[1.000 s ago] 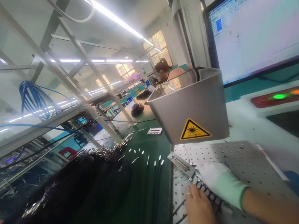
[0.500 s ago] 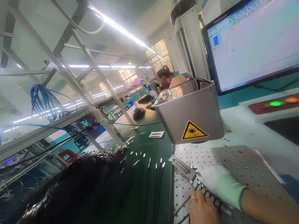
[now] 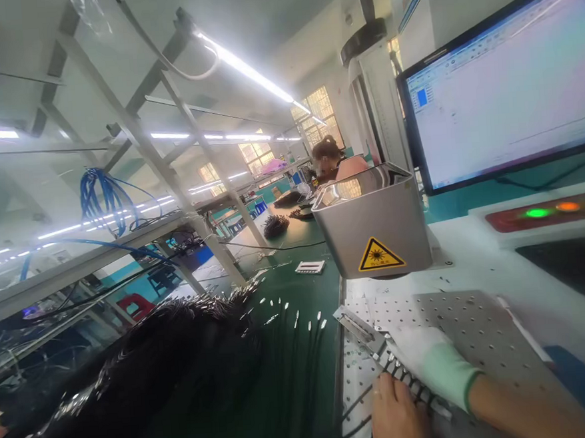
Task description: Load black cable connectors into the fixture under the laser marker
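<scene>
My right hand [image 3: 427, 360], in a white glove with a green cuff, lies flat on a row of black cable ends [image 3: 408, 379] set in a metal fixture [image 3: 360, 324]. The fixture sits on a perforated plate [image 3: 474, 320] under a grey laser head [image 3: 373, 223] that bears a yellow warning sticker. My bare left hand [image 3: 396, 418], a ring on one finger, is at the bottom edge beside the right hand. Its fingers are pressed together on the same black cables where they leave the fixture. The lower part of that hand is cut off.
A large heap of black cables with metal tips [image 3: 148, 376] fills the green bench on the left. A monitor [image 3: 503, 84] and a panel with green and orange lights [image 3: 557, 210] stand at the right. A co-worker [image 3: 331, 159] sits far back. Blue cables [image 3: 101, 199] hang on a rack.
The view has tilted up and the hands sit lower in the frame. Both hands have stayed on the cable row in the fixture.
</scene>
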`<move>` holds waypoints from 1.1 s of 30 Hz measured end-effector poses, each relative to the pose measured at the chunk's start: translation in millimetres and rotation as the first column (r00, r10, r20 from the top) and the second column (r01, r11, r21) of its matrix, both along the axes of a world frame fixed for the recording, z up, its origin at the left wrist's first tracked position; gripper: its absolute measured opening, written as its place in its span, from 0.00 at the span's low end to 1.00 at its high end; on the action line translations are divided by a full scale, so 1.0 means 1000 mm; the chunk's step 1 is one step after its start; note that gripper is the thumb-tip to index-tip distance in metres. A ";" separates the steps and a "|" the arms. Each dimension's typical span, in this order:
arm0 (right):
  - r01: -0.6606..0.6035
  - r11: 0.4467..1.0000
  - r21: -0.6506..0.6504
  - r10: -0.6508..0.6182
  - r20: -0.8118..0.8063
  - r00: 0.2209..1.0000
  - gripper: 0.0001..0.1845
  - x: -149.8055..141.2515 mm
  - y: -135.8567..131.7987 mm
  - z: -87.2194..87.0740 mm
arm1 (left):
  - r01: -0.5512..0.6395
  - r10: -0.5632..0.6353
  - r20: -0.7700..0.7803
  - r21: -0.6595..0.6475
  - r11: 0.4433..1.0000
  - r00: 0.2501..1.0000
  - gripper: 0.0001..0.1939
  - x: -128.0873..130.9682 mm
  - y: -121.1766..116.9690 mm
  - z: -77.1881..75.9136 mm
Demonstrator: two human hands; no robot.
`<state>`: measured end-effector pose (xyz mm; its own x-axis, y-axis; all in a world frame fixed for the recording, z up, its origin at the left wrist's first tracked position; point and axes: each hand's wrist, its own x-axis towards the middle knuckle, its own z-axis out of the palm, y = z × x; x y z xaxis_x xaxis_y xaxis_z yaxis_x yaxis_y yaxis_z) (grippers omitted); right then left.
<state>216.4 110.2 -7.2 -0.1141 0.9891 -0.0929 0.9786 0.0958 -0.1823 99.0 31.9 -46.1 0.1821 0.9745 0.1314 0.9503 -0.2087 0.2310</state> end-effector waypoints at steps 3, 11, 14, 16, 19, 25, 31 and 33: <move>0.007 1.000 0.012 -0.007 -0.001 1.000 0.22 0.000 0.000 -0.001 | -0.079 0.082 -0.075 0.041 0.996 0.994 0.14 0.003 0.002 -0.025; 0.014 1.000 0.019 -0.013 -0.024 1.000 0.21 0.001 0.002 -0.010 | -0.059 0.076 -0.078 0.198 0.978 0.994 0.16 0.009 -0.009 -0.029; 0.013 1.000 0.016 -0.012 -0.020 1.000 0.21 0.001 0.001 -0.008 | -0.104 0.099 -0.059 -0.072 0.992 0.993 0.16 0.010 -0.006 -0.006; 0.014 1.000 0.011 -0.014 -0.017 1.000 0.21 0.000 0.000 -0.005 | -0.120 0.116 -0.031 -0.198 0.973 0.993 0.16 0.006 -0.003 0.013; 0.016 1.000 0.007 -0.016 -0.021 1.000 0.20 0.000 0.000 -0.001 | -0.098 0.103 0.017 -0.179 0.979 0.995 0.18 -0.006 -0.001 0.037; 0.011 1.000 -0.030 -0.012 -0.027 1.000 0.18 0.001 0.000 0.003 | -0.136 0.115 -0.132 -0.163 0.977 0.985 0.23 -0.005 0.009 0.042; 0.022 0.998 -0.060 -0.025 -0.055 0.998 0.15 -0.002 0.003 -0.003 | -0.146 0.091 -0.223 -0.242 0.959 0.971 0.27 0.003 0.011 0.042; 0.021 0.998 -0.067 -0.025 -0.061 0.998 0.15 -0.003 0.004 -0.004 | -0.086 0.052 -0.151 -0.229 0.969 0.987 0.27 -0.001 0.009 0.043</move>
<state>213.4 114.0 -11.1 -0.0990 0.9835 -0.1514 0.9669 0.0591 -0.2481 98.5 40.6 -3.3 0.1135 0.9857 -0.1247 0.9871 -0.0976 0.1270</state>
